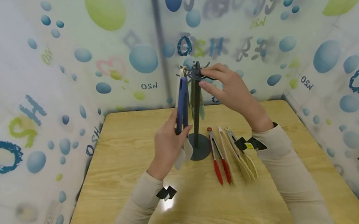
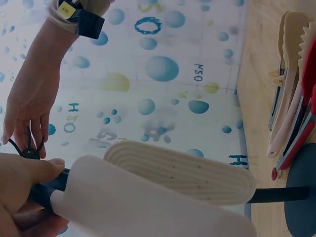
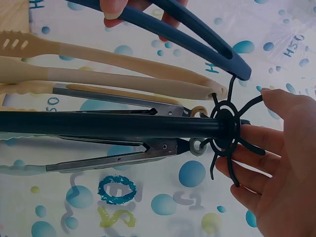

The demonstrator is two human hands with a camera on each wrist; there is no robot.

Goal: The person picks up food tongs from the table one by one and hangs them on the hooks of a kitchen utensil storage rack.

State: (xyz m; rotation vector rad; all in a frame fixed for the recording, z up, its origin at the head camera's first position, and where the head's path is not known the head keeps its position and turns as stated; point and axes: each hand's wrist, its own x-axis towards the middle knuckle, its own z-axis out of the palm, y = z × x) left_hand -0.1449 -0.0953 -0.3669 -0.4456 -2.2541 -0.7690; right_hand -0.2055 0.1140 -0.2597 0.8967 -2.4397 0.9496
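My left hand (image 1: 167, 144) grips blue tongs (image 1: 180, 108) with pale, broad heads (image 2: 128, 197) that point down. In the right wrist view, the slotted top end of the tongs meets one hook of a dark utensil stand (image 1: 196, 113). My right hand (image 1: 231, 88) is at the top of that stand. Its thumb (image 3: 276, 101) touches a hook tip, and the other fingers reach behind the hook ring (image 3: 226, 118). Cream tongs (image 3: 128, 84) and metal tongs with pale green tips (image 3: 113, 162) hang from other hooks.
Red-tipped tongs (image 1: 216, 167) lie on the wooden table (image 1: 115, 196) right of the stand's round base (image 1: 202, 153). Beside them are cream tongs (image 1: 225, 145) and metal tongs with beige heads (image 1: 245, 164). Bubble-patterned walls (image 1: 116, 97) stand around the table.
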